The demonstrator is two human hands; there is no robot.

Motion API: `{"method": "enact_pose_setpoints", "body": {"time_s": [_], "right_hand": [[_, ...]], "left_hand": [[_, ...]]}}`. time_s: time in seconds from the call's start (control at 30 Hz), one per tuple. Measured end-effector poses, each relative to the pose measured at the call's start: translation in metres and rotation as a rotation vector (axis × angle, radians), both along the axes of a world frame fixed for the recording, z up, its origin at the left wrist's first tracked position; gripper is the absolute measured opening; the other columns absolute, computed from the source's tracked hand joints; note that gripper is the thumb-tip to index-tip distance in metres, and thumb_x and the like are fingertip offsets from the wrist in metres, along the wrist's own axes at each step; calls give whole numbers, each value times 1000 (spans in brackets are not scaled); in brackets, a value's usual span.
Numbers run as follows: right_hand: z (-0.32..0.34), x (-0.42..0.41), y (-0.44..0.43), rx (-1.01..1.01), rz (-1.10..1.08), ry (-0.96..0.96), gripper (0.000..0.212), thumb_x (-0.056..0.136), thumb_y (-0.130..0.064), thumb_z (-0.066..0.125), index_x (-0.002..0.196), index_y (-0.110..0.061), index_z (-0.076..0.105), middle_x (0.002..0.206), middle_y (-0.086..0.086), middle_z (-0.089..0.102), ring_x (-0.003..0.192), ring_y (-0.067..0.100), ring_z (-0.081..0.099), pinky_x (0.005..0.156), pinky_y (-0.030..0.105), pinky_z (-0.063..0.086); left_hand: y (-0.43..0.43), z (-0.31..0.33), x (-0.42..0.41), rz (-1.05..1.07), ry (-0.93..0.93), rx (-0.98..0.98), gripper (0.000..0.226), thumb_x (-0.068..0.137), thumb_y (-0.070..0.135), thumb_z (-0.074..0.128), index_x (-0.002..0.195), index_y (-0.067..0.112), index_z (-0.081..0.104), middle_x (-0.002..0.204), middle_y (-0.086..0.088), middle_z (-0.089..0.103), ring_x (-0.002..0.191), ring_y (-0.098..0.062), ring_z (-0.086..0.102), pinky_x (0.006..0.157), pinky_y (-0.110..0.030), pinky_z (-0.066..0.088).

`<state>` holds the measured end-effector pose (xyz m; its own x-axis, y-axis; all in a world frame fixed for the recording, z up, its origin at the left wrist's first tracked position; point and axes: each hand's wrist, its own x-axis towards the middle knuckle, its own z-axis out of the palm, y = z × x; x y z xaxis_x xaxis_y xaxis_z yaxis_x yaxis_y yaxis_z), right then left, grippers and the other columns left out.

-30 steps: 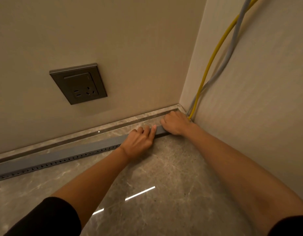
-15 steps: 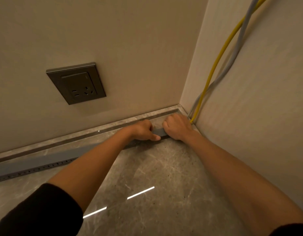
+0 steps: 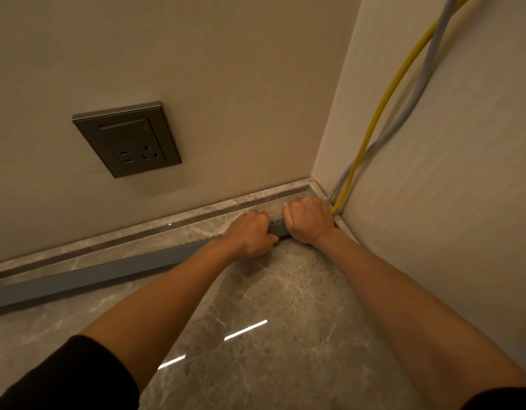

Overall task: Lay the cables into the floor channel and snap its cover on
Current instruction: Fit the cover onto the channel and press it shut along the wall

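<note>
A long grey floor channel (image 3: 87,276) lies on the marble floor, parallel to the back wall, and runs from the left edge to the corner. My left hand (image 3: 251,233) grips its right end, fingers curled over the top and thumb at the front. My right hand (image 3: 307,220) grips the very end by the corner, fingers curled over it. A short slotted stretch of the channel shows between my hands. A yellow cable (image 3: 383,105) and a grey cable (image 3: 418,87) come down the right wall and pass behind my right hand.
A dark wall socket (image 3: 127,140) sits on the back wall above the channel. A marble skirting strip (image 3: 137,235) runs along the foot of that wall. The right wall stands close beside my right forearm. Glossy marble floor (image 3: 270,335) spreads toward me.
My left hand slid right along the channel toward the corner and curled round it. My right hand stayed at the channel's end and closed into a tighter grip.
</note>
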<state>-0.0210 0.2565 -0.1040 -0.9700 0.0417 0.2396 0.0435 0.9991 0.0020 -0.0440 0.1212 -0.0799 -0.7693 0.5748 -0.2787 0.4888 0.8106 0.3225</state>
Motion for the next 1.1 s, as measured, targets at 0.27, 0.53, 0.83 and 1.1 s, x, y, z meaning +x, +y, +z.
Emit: {"method": "enact_pose_setpoints", "body": {"time_s": [0.27, 0.53, 0.83, 1.1], "right_hand": [[2, -4, 2, 15, 62, 45, 45, 79, -19, 48, 38, -5, 61, 39, 14, 62, 34, 29, 60, 33, 23, 41], [23, -12, 2, -101, 29, -312, 46, 103, -24, 26, 112, 3, 62, 125, 24, 61, 116, 37, 56, 95, 41, 43], [15, 26, 14, -456, -55, 389, 20, 90, -5, 41, 83, 4, 57, 82, 20, 60, 81, 26, 51, 69, 27, 35], [14, 56, 15, -781, -408, 63, 26, 99, -18, 45, 106, 3, 59, 109, 21, 64, 103, 34, 60, 86, 37, 43]], "left_hand": [[-2, -3, -5, 12, -25, 14, 34, 91, 31, 55, 114, 6, 55, 122, -16, 58, 110, -30, 55, 89, -37, 45], [-6, -5, 9, -146, 201, -19, 42, 94, 37, 50, 122, 7, 46, 127, -14, 51, 113, -32, 53, 89, -40, 45], [-2, 9, -6, -47, -53, 30, 34, 90, 33, 57, 109, 6, 57, 113, -18, 62, 102, -32, 58, 75, -32, 42], [-7, 11, -10, 14, -422, 244, 10, 97, 16, 49, 94, 8, 54, 65, -1, 55, 54, -12, 51, 53, -20, 43]]}}
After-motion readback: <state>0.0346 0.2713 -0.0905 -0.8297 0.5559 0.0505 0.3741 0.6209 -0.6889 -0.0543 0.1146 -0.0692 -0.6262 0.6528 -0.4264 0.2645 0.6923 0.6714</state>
